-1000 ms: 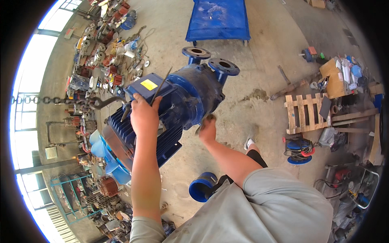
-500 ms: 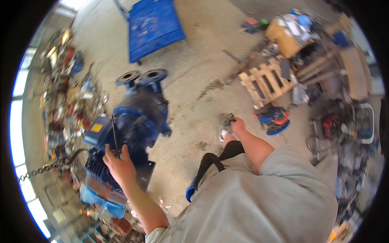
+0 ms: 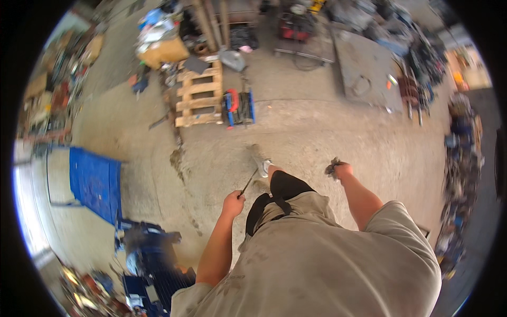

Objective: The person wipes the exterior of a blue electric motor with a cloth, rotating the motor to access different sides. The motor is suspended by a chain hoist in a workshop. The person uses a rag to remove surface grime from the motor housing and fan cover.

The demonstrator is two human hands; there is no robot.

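Observation:
My left hand [image 3: 232,204] is closed around one end of a thin dark rod [image 3: 249,183], which points up and to the right; what kind of tool it is I cannot make out. On the other side, my right hand [image 3: 344,170] grips a dark, crumpled rag-like bundle [image 3: 333,166]. Both hands are held out over the concrete floor on either side of my legs. At the lower left, behind my left arm, stands a large blue motor-and-pump unit [image 3: 150,253], partly cut off and blurred. Neither hand touches it.
A blue flat cart [image 3: 96,182] stands at the left. Ahead lie a wooden pallet [image 3: 183,105] and a blue tray of tools [image 3: 250,108]. A large metal plate [image 3: 364,68] is at the far right. Piled parts [image 3: 457,174] line the right edge.
I have turned right, away from the blue pump unit, which now sits at the lower left. My left hand, still with the rod, has come away from beside the unit. The rag-like bundle stays in my right hand.

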